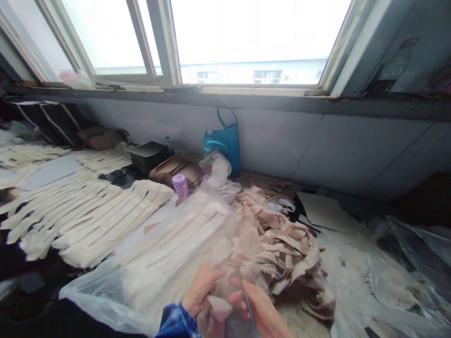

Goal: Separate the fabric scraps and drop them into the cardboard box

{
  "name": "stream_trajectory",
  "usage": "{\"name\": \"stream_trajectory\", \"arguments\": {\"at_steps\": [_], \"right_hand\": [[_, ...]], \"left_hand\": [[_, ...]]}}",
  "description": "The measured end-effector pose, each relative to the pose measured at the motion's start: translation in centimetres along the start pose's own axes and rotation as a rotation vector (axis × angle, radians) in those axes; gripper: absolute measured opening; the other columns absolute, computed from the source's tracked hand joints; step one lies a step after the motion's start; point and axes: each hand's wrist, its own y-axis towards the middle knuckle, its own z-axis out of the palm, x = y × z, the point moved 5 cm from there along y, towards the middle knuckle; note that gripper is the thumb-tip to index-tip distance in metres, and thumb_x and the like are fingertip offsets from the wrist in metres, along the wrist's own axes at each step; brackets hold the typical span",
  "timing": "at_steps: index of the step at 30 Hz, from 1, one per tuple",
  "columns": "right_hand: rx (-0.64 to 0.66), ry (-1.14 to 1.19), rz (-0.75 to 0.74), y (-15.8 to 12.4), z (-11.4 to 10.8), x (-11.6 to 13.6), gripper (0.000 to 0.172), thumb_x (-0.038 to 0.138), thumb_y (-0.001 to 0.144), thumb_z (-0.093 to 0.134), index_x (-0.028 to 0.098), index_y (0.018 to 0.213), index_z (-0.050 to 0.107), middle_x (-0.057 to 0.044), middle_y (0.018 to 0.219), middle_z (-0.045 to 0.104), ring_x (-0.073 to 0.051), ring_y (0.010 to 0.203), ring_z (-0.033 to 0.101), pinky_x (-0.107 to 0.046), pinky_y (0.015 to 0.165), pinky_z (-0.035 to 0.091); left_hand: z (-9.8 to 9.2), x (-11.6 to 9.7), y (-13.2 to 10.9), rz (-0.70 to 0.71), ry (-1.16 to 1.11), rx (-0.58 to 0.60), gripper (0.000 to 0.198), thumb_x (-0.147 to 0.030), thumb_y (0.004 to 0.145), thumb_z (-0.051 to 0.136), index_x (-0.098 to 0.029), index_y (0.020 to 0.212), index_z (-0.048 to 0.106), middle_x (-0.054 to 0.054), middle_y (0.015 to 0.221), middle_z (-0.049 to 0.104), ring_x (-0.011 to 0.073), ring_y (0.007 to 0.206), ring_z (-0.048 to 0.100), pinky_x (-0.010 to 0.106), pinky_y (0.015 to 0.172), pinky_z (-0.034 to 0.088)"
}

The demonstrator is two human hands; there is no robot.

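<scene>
Left hand [200, 288] pinching cloth [220, 308], right hand [262, 307] gripping thin tool [246, 301], work seemingly midway: tangled heap [285, 244] beyond right hand, strips [91, 213] laid out leftward

This is a workshop: layered cream pieces [116, 216] and a heap of beige strips [282, 249] crowd the worktable [158, 215].

Beige cloth heap [289, 246]: matt, crumpled, rough-edged. Plastic sheet [95, 300]: translucent, wrinkled, lightly glossy. Slim tool [247, 301]: metal-looking — exact finish blurred. Purple cup [180, 188]: smooth, apparently plastic. Wall panels [275, 145]: smooth, faint sheen — seams visible.
</scene>
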Motion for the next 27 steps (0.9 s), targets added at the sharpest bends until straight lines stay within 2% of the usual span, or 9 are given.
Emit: {"name": "stream_trajectory", "arguments": {"at_steps": [2,6,10,13,18,22,27], "right_hand": [[-0.013,-0.012,0.012,0.2,-0.1,-0.4,0.071,0.068,0.063,0.082,0.008,0.100,0.077,-0.005,0.075,0.063,-0.006,0.058,0.047,-0.015,0.046,0.031],[-0.003,-0.033,0.054,0.2,0.3,-0.6,0.074,0.067,0.060,0.084,0.007,0.102,0.076,-0.002,0.078,0.057,-0.004,0.058,0.045,-0.014,0.046,0.032],[-0.031,-0.054,0.077,-0.1,0.7,-0.4,0.073,0.069,0.057,0.083,0.008,0.096,0.072,0.003,0.072,0.052,0.000,0.046,0.033,-0.013,0.036,0.016],[-0.056,-0.041,0.072,-0.2,0.8,-0.3,0.068,0.071,0.057,0.082,0.010,0.083,0.064,0.004,0.069,0.054,0.003,0.041,0.024,-0.013,0.035,0.012],[-0.079,0.014,0.090,-0.1,1.0,-0.3,0.059,0.057,0.061,0.088,0.011,0.082,0.058,0.003,0.072,0.056,0.002,0.044,0.030,-0.011,0.037,0.012],[-0.084,0.095,0.093,0.3,1.0,-0.3,0.058,0.052,0.063,0.089,0.011,0.090,0.057,0.000,0.082,0.060,0.002,0.047,0.033,-0.010,0.037,0.014],[-0.073,0.156,0.120,0.9,0.9,-0.6,0.043,0.042,0.076,0.083,0.012,0.089,0.055,0.000,0.080,0.062,0.002,0.044,0.031,-0.010,0.036,0.016]], "left_hand": [[0.0,0.2,0.0,-0.018,-0.002,0.002,0.044,-0.035,0.064,0.083,-0.006,0.095,0.073,0.010,0.072,0.073,0.0163,0.058,0.065,0.028,0.057,0.049],[0.2,0.3,-0.2,-0.026,0.009,-0.006,0.048,-0.037,0.063,0.083,-0.007,0.098,0.072,0.009,0.071,0.072,0.0170,0.057,0.066,0.029,0.056,0.049],[0.2,0.0,-0.6,0.003,0.036,-0.030,0.041,-0.034,0.062,0.084,-0.008,0.091,0.072,0.007,0.074,0.072,0.0153,0.062,0.065,0.028,0.060,0.049],[0.1,-0.1,-0.7,0.026,0.059,-0.038,0.035,-0.034,0.060,0.085,-0.009,0.082,0.072,0.005,0.071,0.071,0.0134,0.061,0.063,0.026,0.061,0.047],[0.1,0.2,-0.6,0.030,0.077,-0.028,0.039,-0.041,0.061,0.084,-0.009,0.080,0.071,0.005,0.070,0.070,0.0143,0.059,0.062,0.028,0.060,0.047],[0.4,-0.2,-0.9,0.038,0.112,-0.051,0.039,-0.042,0.060,0.085,-0.009,0.074,0.070,0.002,0.064,0.065,0.0106,0.054,0.056,0.026,0.058,0.045],[0.8,-0.5,-1.2,0.030,0.126,-0.045,0.042,-0.046,0.059,0.084,-0.009,0.072,0.069,0.003,0.062,0.064,0.0107,0.054,0.055,0.025,0.055,0.042]]}}
